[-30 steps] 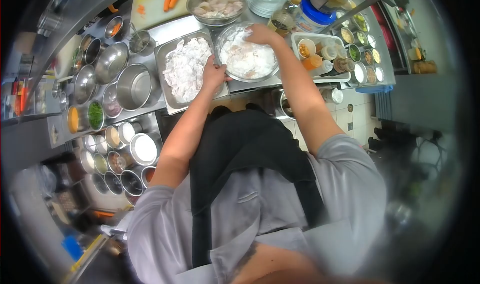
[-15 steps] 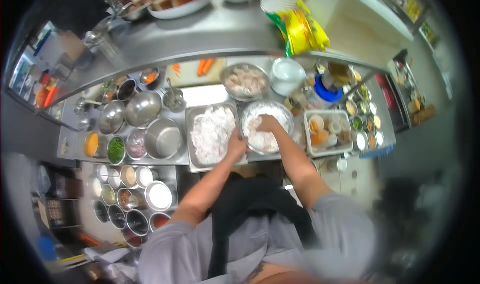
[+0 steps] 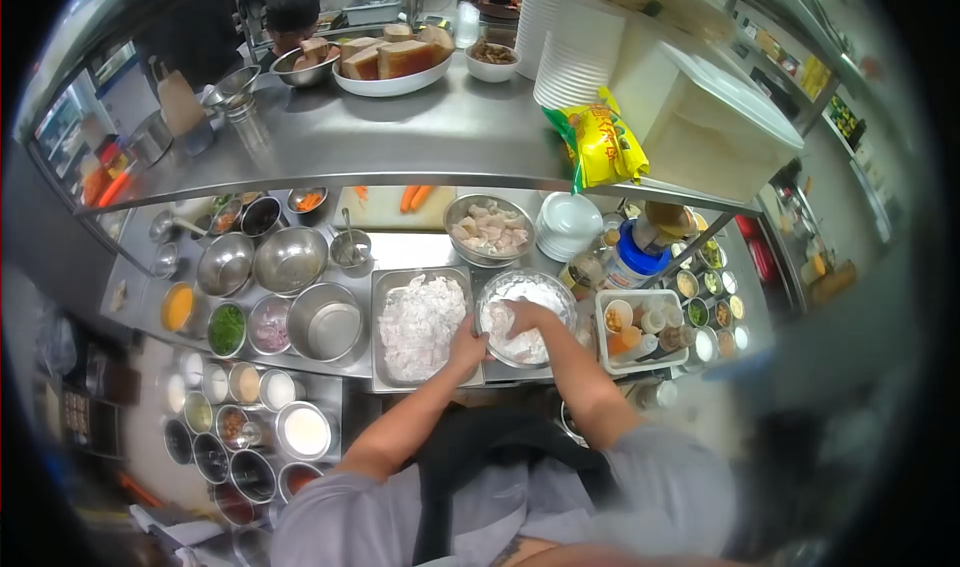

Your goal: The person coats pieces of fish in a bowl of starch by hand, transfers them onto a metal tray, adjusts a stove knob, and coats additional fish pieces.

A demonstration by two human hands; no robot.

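Note:
My left hand (image 3: 467, 348) is closed on the left rim of a metal bowl (image 3: 562, 350) holding white flour (image 3: 531, 288). Inside that bowl, my right hand (image 3: 521, 317) reaches down at the left side, touching flour and pale coated pieces. Its fingertips are covered in white and partly hidden, so their grip is unclear. Just left of the bowl, a rectangular metal tray (image 3: 380, 302) carries a heap of flour-coated pieces (image 3: 424, 322). Behind the bowl, a second metal bowl (image 3: 453, 199) contains raw pale meat chunks (image 3: 490, 229).
An empty steel pot (image 3: 327, 324) and several bowls stand to the left. On the right are a bin of squeeze bottles (image 3: 601, 359), stacked white plates (image 3: 570, 225) and a blue-lidded tub (image 3: 633, 257). A metal shelf (image 3: 380, 142) crosses overhead; a person in a cap (image 3: 292, 9) is beyond it.
The view has tilted up, showing more of the shelf and the people beyond. My left hand stays at the bowl's rim; my right hand has shifted slightly toward the bowl's left side.

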